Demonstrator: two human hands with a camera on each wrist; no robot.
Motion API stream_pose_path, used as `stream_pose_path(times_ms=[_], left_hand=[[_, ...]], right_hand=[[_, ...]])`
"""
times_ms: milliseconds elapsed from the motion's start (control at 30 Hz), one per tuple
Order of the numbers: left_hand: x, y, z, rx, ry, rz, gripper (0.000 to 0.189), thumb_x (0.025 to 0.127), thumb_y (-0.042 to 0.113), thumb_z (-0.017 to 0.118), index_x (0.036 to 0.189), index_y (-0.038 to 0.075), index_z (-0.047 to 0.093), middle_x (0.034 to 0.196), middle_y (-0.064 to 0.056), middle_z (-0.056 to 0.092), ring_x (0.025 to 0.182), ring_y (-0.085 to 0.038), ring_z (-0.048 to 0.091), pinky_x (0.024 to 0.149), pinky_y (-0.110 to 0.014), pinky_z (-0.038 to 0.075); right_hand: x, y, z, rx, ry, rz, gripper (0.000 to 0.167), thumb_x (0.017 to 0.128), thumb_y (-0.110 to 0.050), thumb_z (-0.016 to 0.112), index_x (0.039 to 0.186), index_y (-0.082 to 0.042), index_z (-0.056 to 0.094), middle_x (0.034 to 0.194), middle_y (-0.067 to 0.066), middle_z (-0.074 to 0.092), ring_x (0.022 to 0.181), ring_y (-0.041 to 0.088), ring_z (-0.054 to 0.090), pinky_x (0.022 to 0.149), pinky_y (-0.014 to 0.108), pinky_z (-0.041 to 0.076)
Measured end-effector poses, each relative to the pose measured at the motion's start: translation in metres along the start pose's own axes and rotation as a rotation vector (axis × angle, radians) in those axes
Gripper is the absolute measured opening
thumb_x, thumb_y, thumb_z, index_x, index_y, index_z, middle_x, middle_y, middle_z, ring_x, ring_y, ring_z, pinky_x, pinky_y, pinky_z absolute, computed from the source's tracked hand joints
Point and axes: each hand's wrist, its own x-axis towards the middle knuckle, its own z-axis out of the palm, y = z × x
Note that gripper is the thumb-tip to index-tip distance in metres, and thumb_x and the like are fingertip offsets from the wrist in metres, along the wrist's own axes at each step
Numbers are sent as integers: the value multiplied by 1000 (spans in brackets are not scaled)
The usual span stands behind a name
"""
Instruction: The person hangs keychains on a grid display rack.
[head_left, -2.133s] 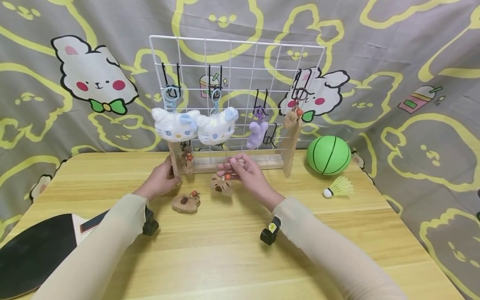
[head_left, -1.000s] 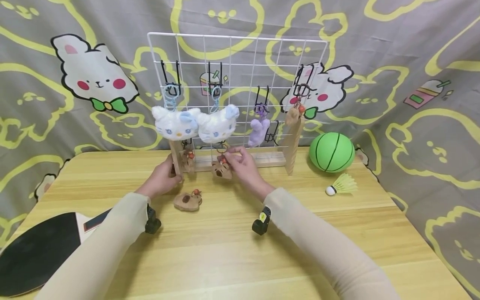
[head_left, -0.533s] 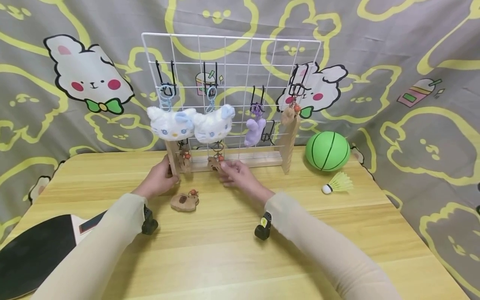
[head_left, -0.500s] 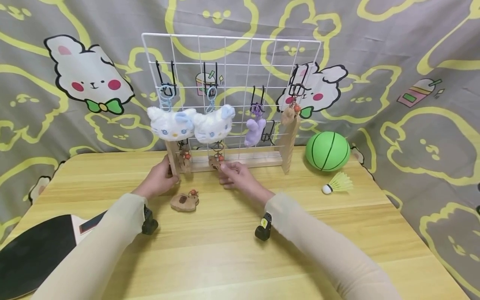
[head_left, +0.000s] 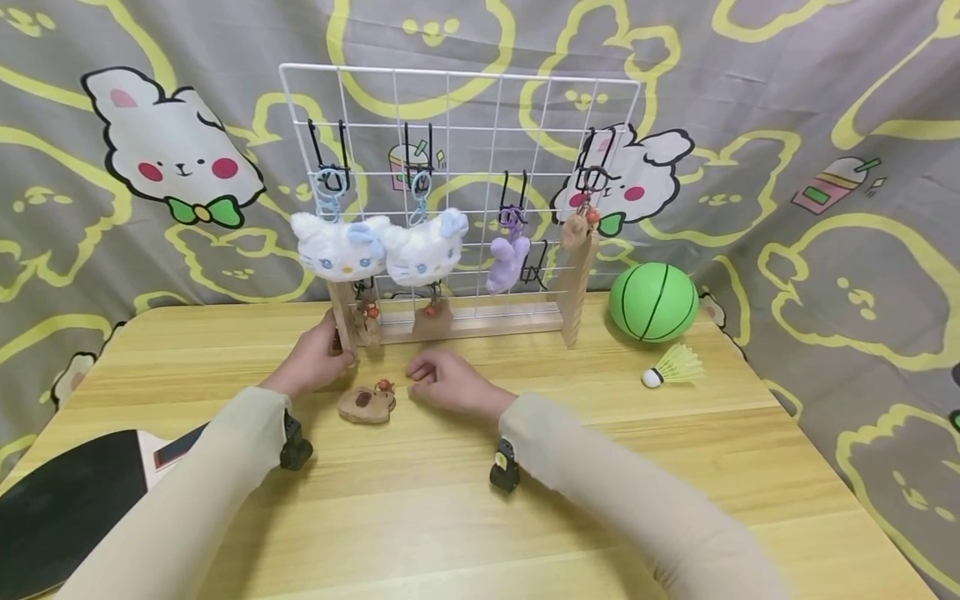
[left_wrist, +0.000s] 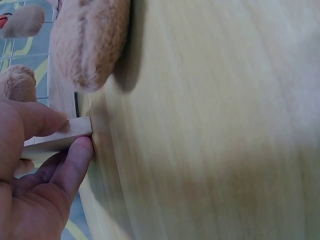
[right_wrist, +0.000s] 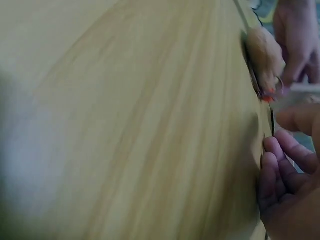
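My left hand grips the left wooden leg of a white wire grid rack, thumb on one side and fingers on the other. My right hand is low over the table with loosely curled fingers and nothing in them. Just left of its fingertips lies a brown plush keychain with a red bead, seen also in the right wrist view. Another brown plush keychain hangs from a low hook behind the right hand, and a third brown plush hangs beside the left leg.
Higher on the rack hang two white cat plushes, a purple plush and a small brown plush. A green ball and a shuttlecock lie at the right. A black paddle lies at the left front.
My right hand hung the brown plush keychain on the low middle hook, let go of it, and came down and left toward the one on the table. My left hand kept its grip on the leg.
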Motion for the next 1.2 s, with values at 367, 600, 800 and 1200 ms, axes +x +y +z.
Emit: stream_pose_path(times_ms=[367, 600, 800, 1200], left_hand=[[0, 0, 0, -5, 15, 17, 77, 93, -6, 62, 158, -13, 22, 138, -44, 54, 126, -57, 59, 107, -64, 54], [-1, 1, -1, -17, 20, 5, 75, 94, -7, 61, 158, -13, 22, 138, -43, 54, 126, -55, 60, 105, -63, 55], [0, 2, -1, -27, 4, -18, 77, 95, -6, 59, 161, -11, 18, 146, -42, 49, 132, -56, 56, 108, -62, 54], [1, -2, 0, -7, 23, 5, 78, 92, -7, 59, 159, -12, 21, 142, -43, 52, 129, -56, 58, 110, -63, 52]], right_hand=[[9, -17, 29, -434, -11, -56, 37, 89, -37, 82, 118, -16, 71, 112, 0, 70, 106, 13, 56, 108, 30, 45], [10, -20, 33, -439, -2, -72, 21, 89, -31, 81, 104, -17, 76, 99, -1, 70, 95, 10, 52, 102, 29, 45], [11, -20, 34, -435, -12, -37, 25, 88, -34, 82, 107, -19, 74, 101, -3, 66, 96, 8, 51, 97, 26, 44], [9, -35, 49, -531, 38, 35, 40, 86, -49, 81, 109, -18, 70, 109, -3, 62, 104, 14, 53, 95, 29, 47]])
